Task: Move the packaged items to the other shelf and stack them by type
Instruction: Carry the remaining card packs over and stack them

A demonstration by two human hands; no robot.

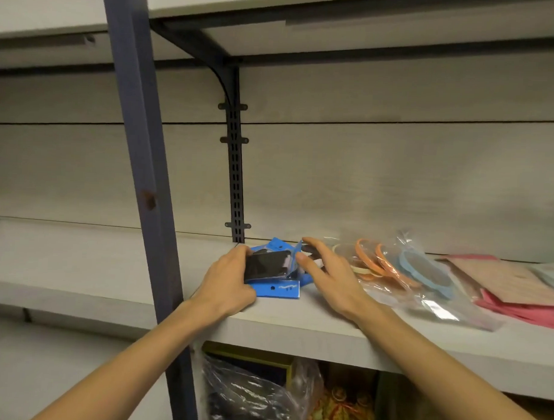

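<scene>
on the pale shelf (pixel 110 267) the left hand (pixel 226 283) gripped the blue carded packages (pixel 275 277), fingers curled over their near left edge; the right hand (pixel 327 274) hovered spread and holding nothing beside them, near bagged coloured rings (pixel 393 267)

A pale grey wood-grain shelf (pixel 110 267) carries everything here. A small pile of blue-carded packets (pixel 274 282) lies on it just in front of the black slotted wall bracket (pixel 237 177). Right of that bracket, touching the blue pile's side, lie clear bags of orange, cream and light-blue rings (pixel 402 270). Further right from the bracket rests a stack of pink flat packets (pixel 517 296), overlapped at the edge.
</scene>
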